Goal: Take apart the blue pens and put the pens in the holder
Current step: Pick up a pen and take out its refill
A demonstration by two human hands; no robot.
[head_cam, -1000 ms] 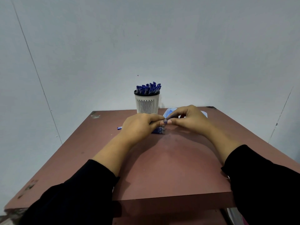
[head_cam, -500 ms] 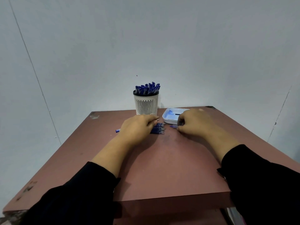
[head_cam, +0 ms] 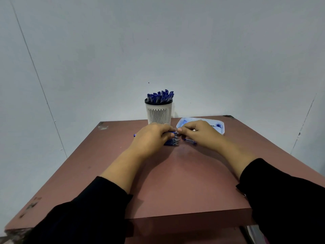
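Two hands are seen from the head view, brought together over the far middle of a reddish-brown counter (head_cam: 175, 182). The left hand (head_cam: 151, 138) is curled round a blue pen (head_cam: 173, 132), whose tip end shows just past the fingers. The right hand (head_cam: 200, 133) is held with fingers bent, its fingertips (head_cam: 181, 129) pinched at the tip of that same pen, so that both hands are touching at the pen. Both forearms are covered by black sleeves (head_cam: 84, 217) near the lower edge of the view.

Beneath and between the hands a small row of blue pens (head_cam: 172, 142) is laid flat on the counter, side by side, tips pointed to the right. One more pen piece (head_cam: 190, 141) is lying just beside the row, under the right hand; whether it is a whole pen or a part cannot be told. A blue end (head_cam: 135, 135) is visible past the left hand's far side.

Behind the left hand a white slotted holder (head_cam: 159, 112) with a dark rim is stood upright near the counter's far edge, filled with blue pens (head_cam: 161, 96) standing cap end up. To its right, behind the right hand, a shallow white tray (head_cam: 220, 126) is placed, with small blue pieces (head_cam: 218, 125) lying in it. A plain pale wall (head_cam: 158, 41) is seen behind the counter.
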